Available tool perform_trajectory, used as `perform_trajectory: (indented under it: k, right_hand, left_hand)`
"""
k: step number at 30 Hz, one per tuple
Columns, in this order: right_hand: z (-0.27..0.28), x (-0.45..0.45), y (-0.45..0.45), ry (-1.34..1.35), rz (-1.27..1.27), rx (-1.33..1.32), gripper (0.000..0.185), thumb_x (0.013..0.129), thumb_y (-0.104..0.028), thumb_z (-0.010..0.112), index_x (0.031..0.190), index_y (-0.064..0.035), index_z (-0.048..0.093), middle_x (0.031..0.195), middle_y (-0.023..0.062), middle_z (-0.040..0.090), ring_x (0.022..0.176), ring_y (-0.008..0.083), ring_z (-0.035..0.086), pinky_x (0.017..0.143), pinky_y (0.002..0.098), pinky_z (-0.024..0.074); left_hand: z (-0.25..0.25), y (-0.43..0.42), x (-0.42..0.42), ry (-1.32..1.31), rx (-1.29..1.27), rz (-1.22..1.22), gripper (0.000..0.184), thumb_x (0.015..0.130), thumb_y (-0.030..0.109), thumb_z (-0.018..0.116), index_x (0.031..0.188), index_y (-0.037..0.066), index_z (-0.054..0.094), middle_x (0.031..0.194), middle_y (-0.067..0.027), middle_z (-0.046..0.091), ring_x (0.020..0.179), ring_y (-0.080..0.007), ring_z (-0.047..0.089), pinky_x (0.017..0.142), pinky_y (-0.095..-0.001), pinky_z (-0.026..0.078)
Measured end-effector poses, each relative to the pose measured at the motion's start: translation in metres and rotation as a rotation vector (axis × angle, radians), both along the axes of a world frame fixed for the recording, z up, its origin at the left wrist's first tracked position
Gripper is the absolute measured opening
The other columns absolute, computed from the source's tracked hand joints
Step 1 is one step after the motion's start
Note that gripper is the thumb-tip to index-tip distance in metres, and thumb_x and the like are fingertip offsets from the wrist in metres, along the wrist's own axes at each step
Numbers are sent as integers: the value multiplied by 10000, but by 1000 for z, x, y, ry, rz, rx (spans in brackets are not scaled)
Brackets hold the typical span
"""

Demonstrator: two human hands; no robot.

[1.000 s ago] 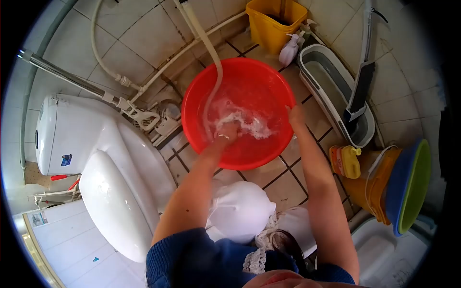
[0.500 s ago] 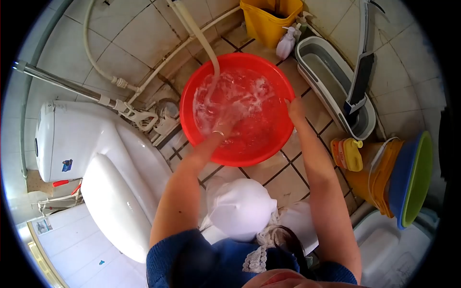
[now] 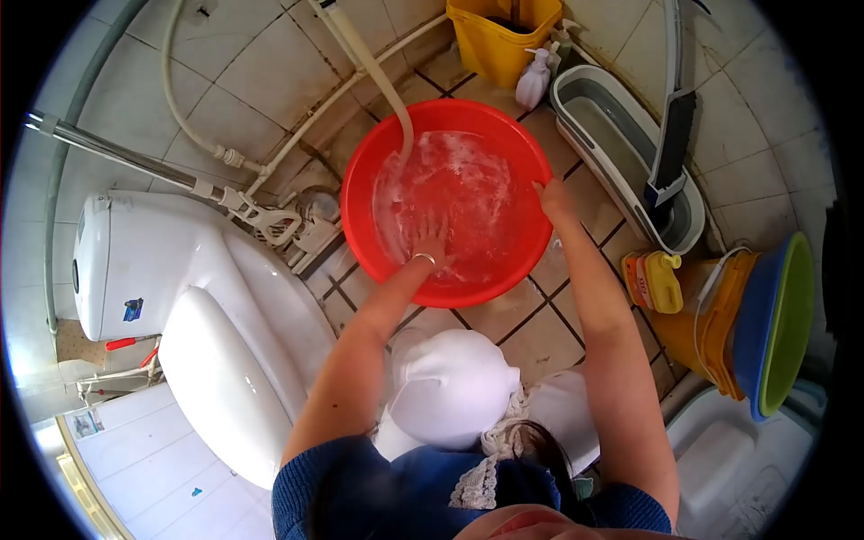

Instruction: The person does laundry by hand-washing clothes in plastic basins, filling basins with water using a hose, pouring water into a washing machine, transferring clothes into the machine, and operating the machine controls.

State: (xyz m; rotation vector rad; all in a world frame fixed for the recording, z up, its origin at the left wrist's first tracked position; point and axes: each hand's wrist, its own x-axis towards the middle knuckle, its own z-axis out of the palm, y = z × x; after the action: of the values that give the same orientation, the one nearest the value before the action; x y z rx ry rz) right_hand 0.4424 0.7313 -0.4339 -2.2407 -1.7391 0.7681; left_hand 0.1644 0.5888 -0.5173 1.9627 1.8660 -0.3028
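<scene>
A round red basin point(image 3: 357, 211) with foamy water in it stands on the tiled floor. Inside it, my left hand point(image 3: 430, 238) is in the water near the left front side, fingers spread, a bangle on the wrist. My right hand point(image 3: 553, 198) grips the basin's right rim, thumb over the edge, its other fingers partly hidden. A pale hose point(image 3: 387, 88) comes down from the wall, its lower end reaching into the water at the back left.
A white toilet point(image 3: 225, 360) stands left, a mop handle point(image 3: 126, 157) above it. Behind are a yellow bin point(image 3: 490, 56) and a pump bottle point(image 3: 533, 83). Right are a grey-white mop bucket point(image 3: 594, 148), a yellow jug point(image 3: 661, 283), an orange bucket point(image 3: 688, 346) and a green basin point(image 3: 787, 328).
My left hand, blurred by splashing before, now shows clearly with fingers spread. The water's foam has shifted and calmed. My right hand has stayed on the rim.
</scene>
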Motion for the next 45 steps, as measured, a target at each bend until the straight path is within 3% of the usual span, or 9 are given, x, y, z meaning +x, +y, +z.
perform_trajectory:
  k: [7, 12, 21, 27, 30, 34, 37, 39, 45]
  right_hand:
    - [10, 1, 0, 26, 101, -57, 430, 906, -358, 557, 1085, 32, 584, 980, 225, 649, 901, 382, 623, 769, 451, 499]
    - [6, 3, -2, -42, 91, 15, 423, 913, -375, 544, 959, 33, 645, 928, 238, 649, 866, 387, 626, 736, 460, 500]
    - [-17, 5, 1, -10, 55, 94, 423, 900, -382, 564, 930, 31, 649, 942, 238, 648, 867, 398, 621, 728, 461, 497]
    - [-9, 4, -1, 23, 24, 26, 437, 894, -368, 577, 985, 58, 619, 950, 247, 643, 875, 388, 621, 738, 454, 495]
    - [-18, 6, 2, 9, 19, 75, 428, 891, -380, 573, 959, 37, 641, 943, 240, 645, 876, 395, 621, 744, 459, 496]
    - [-5, 3, -2, -46, 79, 89, 476, 907, -348, 571, 1100, 87, 564, 1004, 265, 631, 883, 370, 628, 751, 434, 507]
    - [-10, 2, 1, 92, -32, 47, 471, 903, -344, 574, 1118, 74, 551, 996, 256, 635, 889, 377, 624, 754, 445, 502]
    - [0, 2, 0, 51, 30, 14, 430, 904, -365, 560, 1064, 31, 607, 993, 230, 645, 912, 368, 622, 768, 440, 494]
    - [15, 1, -1, -50, 34, -24, 432, 904, -389, 549, 1038, 11, 644, 1004, 219, 647, 924, 359, 621, 776, 441, 486]
  left_hand:
    - [13, 0, -3, 28, 11, 7, 921, 751, 497, 661, 1474, 133, 225, 1538, -210, 24, 1408, -408, 73, 1102, -522, 222]
    - [93, 51, -11, -117, -68, 109, 413, 811, 256, 615, 1175, 62, 578, 1262, -223, 518, 1092, -339, 569, 895, -441, 475]
    - [407, 344, -130, 287, 2087, -101, 333, 874, 347, 546, 1120, 137, 625, 809, -138, 676, 815, -352, 641, 754, -459, 499]
    - [425, 387, -218, 702, 917, -435, 303, 915, 312, 494, 1133, 142, 618, 786, -90, 685, 691, -312, 644, 710, -396, 507]
    - [429, 333, -235, -191, 819, -144, 280, 906, 330, 511, 950, 118, 689, 756, -105, 669, 630, -312, 630, 670, -401, 505]
    - [425, 296, -178, 260, 1254, -176, 387, 935, 371, 510, 799, 64, 703, 847, -97, 709, 831, -221, 680, 785, -316, 518]
    - [341, 186, -101, 125, 1074, -536, 156, 803, 144, 642, 949, 90, 642, 834, -120, 646, 719, -289, 632, 608, -395, 503]
    - [232, 106, -57, 140, 147, -182, 288, 839, 97, 522, 1112, 75, 610, 916, -172, 655, 875, -297, 639, 722, -426, 514]
    - [43, 13, -72, 365, -158, -632, 494, 845, 397, 527, 1225, 86, 582, 1371, -128, 462, 1288, -312, 405, 1082, -452, 279]
